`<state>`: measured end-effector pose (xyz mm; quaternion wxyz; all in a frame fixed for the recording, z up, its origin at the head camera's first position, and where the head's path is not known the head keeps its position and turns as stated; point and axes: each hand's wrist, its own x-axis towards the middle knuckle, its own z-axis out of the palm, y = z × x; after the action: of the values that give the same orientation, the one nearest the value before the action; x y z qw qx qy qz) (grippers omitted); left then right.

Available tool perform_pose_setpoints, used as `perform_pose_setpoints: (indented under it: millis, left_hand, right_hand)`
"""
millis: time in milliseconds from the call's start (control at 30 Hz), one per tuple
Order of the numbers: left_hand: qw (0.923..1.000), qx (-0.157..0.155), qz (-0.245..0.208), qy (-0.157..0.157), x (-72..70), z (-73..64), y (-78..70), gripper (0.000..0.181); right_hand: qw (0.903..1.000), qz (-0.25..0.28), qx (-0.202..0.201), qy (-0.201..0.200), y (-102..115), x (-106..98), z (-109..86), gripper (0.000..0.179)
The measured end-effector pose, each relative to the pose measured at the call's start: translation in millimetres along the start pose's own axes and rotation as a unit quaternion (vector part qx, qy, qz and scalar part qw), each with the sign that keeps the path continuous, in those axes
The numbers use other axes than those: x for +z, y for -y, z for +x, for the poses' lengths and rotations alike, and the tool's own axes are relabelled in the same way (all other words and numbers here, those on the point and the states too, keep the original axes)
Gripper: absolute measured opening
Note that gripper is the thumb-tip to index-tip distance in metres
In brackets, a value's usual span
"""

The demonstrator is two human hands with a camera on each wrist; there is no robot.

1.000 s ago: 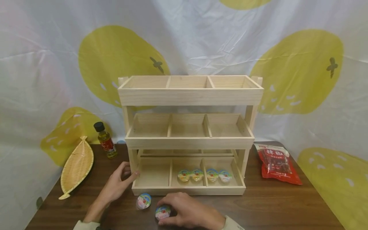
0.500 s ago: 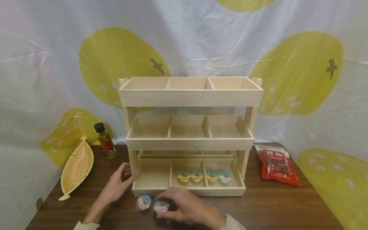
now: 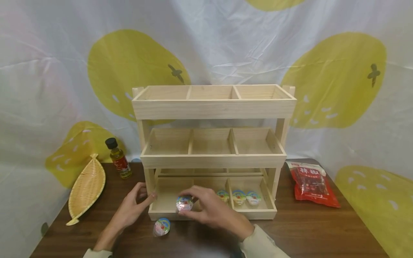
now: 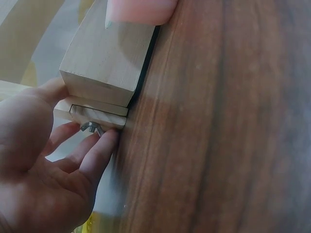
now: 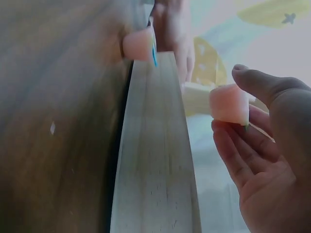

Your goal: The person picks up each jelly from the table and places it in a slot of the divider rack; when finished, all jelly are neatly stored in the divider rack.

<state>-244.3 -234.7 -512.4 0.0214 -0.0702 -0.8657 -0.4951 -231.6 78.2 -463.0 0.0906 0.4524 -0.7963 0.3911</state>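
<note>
My right hand [image 3: 211,207] pinches a pink jelly cup [image 3: 184,204] between thumb and fingers, above the front edge of the wooden rack's [image 3: 213,161] bottom tier. The right wrist view shows this pink jelly cup [image 5: 229,104] tilted sideways, raised off the table. A second pink jelly cup [image 3: 161,226] rests on the table before the rack's left part. My left hand [image 3: 133,204] grips the rack's lower left side, its thumb at the tray corner and its fingers by a wing nut [image 4: 92,127]. Yellow jelly cups [image 3: 239,197] and a white jelly cup [image 3: 253,197] sit in the bottom tier, one partly hidden.
The rack has three tiers with dividers. At left stand a woven boat-shaped basket [image 3: 87,190] and a black-capped bottle [image 3: 120,158]. A red bag of dried chillies [image 3: 312,183] lies at right. A fruit-print cloth [image 3: 213,43] hangs behind.
My right hand has lifted the pink jelly cup from the table, up to the bottom tier's front edge. My left hand stays on the rack's side.
</note>
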Motion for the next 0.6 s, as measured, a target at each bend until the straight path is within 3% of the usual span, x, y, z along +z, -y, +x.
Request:
perform_pose_setpoints:
  millis: [233, 600]
  left_hand:
    - [1.0000, 0.003, 0.001, -0.003, 0.4, 0.1, 0.8, 0.042]
    - [1.0000, -0.002, 0.001, -0.005, 1.2, 1.5, 1.3, 0.041]
  right_hand:
    - [0.9955, -0.079, 0.047, -0.021, -11, 2, 10.2, 0.049]
    - [0.9899, -0.105, 0.094, 0.019, -28, 16, 22.5, 0.051]
